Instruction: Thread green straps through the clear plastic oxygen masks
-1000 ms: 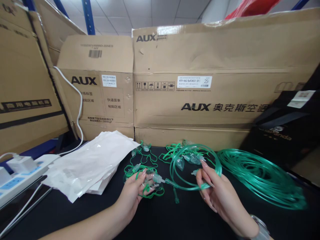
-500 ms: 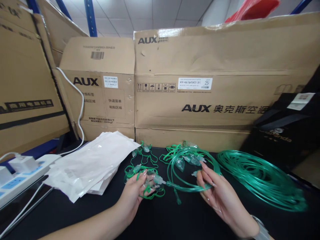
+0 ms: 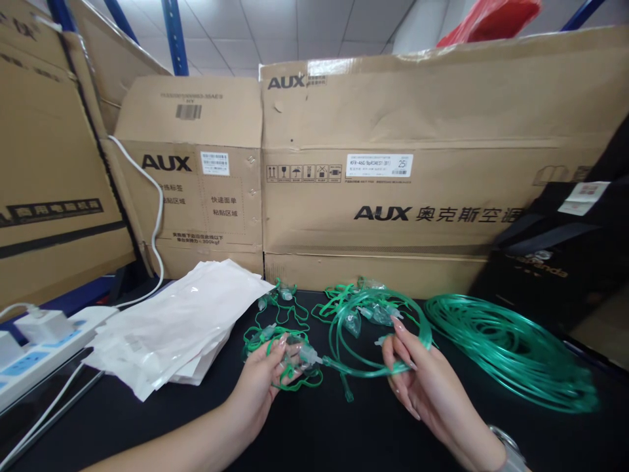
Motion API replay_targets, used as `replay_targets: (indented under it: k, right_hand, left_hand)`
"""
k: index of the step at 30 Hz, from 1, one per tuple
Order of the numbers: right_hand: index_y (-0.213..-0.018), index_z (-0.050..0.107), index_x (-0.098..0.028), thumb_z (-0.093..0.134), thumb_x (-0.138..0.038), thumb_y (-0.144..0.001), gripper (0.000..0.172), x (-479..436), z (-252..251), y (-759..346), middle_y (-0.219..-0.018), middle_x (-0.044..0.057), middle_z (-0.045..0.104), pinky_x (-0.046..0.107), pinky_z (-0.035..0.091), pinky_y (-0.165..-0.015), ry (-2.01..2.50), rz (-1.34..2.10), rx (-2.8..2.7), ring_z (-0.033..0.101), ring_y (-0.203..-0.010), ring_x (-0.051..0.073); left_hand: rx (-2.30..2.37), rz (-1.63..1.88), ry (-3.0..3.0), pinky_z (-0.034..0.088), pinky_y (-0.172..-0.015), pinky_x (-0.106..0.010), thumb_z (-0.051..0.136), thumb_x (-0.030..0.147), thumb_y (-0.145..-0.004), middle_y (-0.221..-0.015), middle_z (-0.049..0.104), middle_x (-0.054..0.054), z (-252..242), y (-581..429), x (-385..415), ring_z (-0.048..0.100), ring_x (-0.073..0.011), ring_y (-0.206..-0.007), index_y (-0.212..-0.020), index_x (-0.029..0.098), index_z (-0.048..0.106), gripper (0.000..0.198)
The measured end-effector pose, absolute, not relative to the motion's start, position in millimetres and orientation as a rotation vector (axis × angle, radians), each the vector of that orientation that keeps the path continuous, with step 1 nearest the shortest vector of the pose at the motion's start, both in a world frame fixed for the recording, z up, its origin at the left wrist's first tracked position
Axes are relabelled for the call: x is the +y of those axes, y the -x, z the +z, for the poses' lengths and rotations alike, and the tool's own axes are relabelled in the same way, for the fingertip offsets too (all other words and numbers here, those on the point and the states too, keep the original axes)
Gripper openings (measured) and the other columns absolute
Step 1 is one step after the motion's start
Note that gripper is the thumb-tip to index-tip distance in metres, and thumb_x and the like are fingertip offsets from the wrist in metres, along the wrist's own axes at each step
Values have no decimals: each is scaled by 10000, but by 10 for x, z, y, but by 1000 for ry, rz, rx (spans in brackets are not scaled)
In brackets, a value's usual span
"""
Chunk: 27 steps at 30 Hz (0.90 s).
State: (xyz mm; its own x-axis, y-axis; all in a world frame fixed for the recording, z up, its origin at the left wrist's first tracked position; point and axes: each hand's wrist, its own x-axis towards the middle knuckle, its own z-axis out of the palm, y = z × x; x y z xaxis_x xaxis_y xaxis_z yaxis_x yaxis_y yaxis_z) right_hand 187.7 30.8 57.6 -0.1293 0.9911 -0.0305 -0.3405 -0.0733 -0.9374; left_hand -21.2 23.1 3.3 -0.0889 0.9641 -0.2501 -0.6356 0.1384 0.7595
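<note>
In the head view, my left hand [image 3: 268, 364] is closed on a clear oxygen mask [image 3: 295, 354] with a green elastic strap. A whitish connector [image 3: 309, 355] on the mask points right. At its tip sits one end of the green tubing [image 3: 356, 372]; whether it is pushed on I cannot tell. My right hand [image 3: 417, 367] has its fingers wrapped around that coiled tubing. Another tube end [image 3: 348, 393] hangs below the loop. Behind the coil lie more clear masks [image 3: 376, 311] with green straps, partly hidden by the tubing. Another strapped mask [image 3: 286, 294] lies at the back.
A stack of white plastic pouches [image 3: 187, 321] lies left of my hands, beside a power strip [image 3: 49, 341] with plugs and cables. A large coil of green tubing [image 3: 511, 354] is on the right. Cardboard boxes [image 3: 383, 190] and a black bag [image 3: 535, 255] stand behind.
The whole view has shifted slightly. My right hand's lower fingers have moved a little around the tubing; both hands keep their holds, and the tube end stays at the mask connector.
</note>
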Motion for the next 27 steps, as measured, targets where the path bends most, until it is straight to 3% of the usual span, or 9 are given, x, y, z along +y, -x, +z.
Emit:
replay_targets:
  k: [8,23,27]
  right_hand:
    - [-674,574,-147,614,-358,-729,222,246,518,-1811,-681,-14,508,182,422,-322,843,1418,-1180,446,-428,61]
    - [-880,607,-191,604,-377,-731,238,221,464,-1754,-757,3,581,233,469,-384,852,1582,-1330,525,-435,87]
    - [-883,576,-162,531,-440,-764,306,259,384,-1769,-606,-5,592,199,429,-345,947,1651,-1402,514,-376,90]
  left_hand:
    - [914,1419,-491,553,-622,-285,548,104,-783,-773,721,-90,43,182,216,679,-188,-699,-813,111,594,55]
    - [870,1420,-507,542,-628,-287,591,136,-756,-763,720,-77,-7,192,252,679,-204,-728,-794,126,594,40]
    - [848,1419,-533,530,-659,-300,632,175,-727,-777,721,-89,-2,190,238,673,-229,-783,-811,130,594,102]
